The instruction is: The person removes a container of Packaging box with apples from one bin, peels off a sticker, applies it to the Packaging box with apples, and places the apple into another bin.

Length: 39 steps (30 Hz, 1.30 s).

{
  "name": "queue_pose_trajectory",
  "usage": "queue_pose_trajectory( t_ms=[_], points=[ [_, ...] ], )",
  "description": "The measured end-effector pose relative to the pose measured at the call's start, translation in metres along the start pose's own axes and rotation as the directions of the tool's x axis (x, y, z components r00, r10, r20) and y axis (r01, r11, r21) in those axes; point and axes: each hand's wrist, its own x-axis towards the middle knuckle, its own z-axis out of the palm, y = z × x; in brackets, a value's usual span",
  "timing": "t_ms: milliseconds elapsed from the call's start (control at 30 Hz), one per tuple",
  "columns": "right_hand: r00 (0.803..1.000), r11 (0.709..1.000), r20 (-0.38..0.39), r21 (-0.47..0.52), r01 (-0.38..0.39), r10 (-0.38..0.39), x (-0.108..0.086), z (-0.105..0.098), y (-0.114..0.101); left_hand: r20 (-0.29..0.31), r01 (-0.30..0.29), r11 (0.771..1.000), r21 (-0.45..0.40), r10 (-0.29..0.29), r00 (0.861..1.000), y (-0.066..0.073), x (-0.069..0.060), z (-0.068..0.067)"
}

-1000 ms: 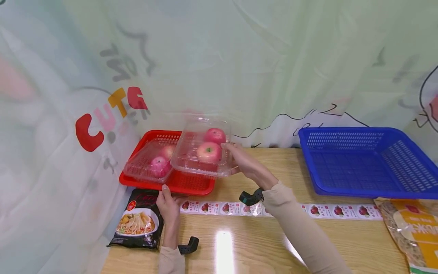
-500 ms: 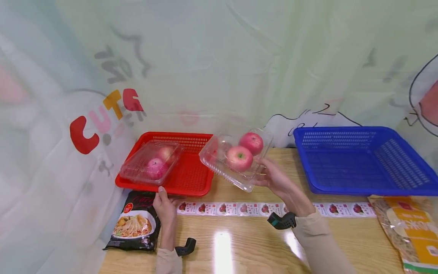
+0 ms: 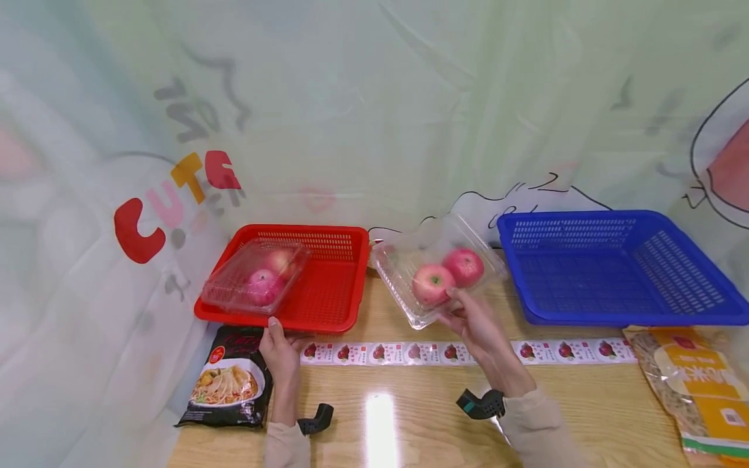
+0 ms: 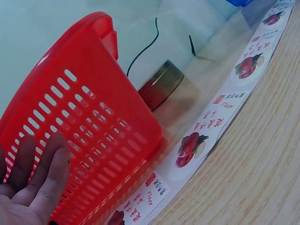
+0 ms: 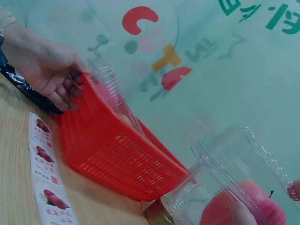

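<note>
A clear plastic box [image 3: 400,281] with two apples [image 3: 433,284] is held up by my right hand [image 3: 482,331] at its near right edge, between the two baskets. In the right wrist view a thumb presses on the clear box [image 5: 213,164]. My left hand [image 3: 283,357] grips the near rim of the red basket [image 3: 316,322]; in the left wrist view its fingers [image 4: 51,173] lie curled against the basket's slotted side [image 4: 93,117]. Another clear box [image 3: 225,290], with apples inside, lies tilted in the left part of the red basket.
At the right stands a blue basket [image 3: 573,321]. A strip of apple labels [image 3: 379,353] crosses the table. A black noodle packet [image 3: 228,383] lies front left, an orange packet [image 3: 702,390] front right. A round tin [image 4: 161,84] stands behind the red basket's right end.
The right hand has carried its clear box out from above the red basket to the right, over the table. The left hand has stayed at the red basket's rim.
</note>
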Motion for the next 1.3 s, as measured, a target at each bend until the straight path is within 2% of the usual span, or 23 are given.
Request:
queue_pose_trajectory(
  t_ms=[233, 367, 800, 967, 1300],
  points=[
    [0.994, 0.999, -0.113, 0.041, -0.001, 0.006, 0.002, -0.004, 0.013, 0.005, 0.006, 1.000, -0.005, -0.006, 1.000, -0.001, 0.000, 0.000],
    [0.989, 0.998, -0.144, 0.064, -0.004, 0.013, 0.004, -0.004, 0.019, 0.010, -0.001, 1.000, -0.007, 0.001, 1.000, 0.000, 0.000, 0.000],
    [0.978, 0.987, -0.205, 0.157, -0.013, 0.046, 0.013, -0.004, 0.039, 0.015, -0.010, 1.000, -0.005, 0.010, 1.000, -0.001, 0.000, -0.001],
    [0.969, 0.987, -0.240, 0.159, -0.015, 0.054, 0.017, -0.005, 0.041, 0.014, 0.004, 1.000, -0.026, -0.003, 1.000, -0.001, 0.000, -0.001],
    [0.973, 0.984, -0.221, 0.174, -0.032, 0.070, 0.019, -0.001, 0.046, 0.012, 0.016, 1.000, -0.010, -0.016, 1.000, 0.000, 0.000, -0.002]
  ],
)
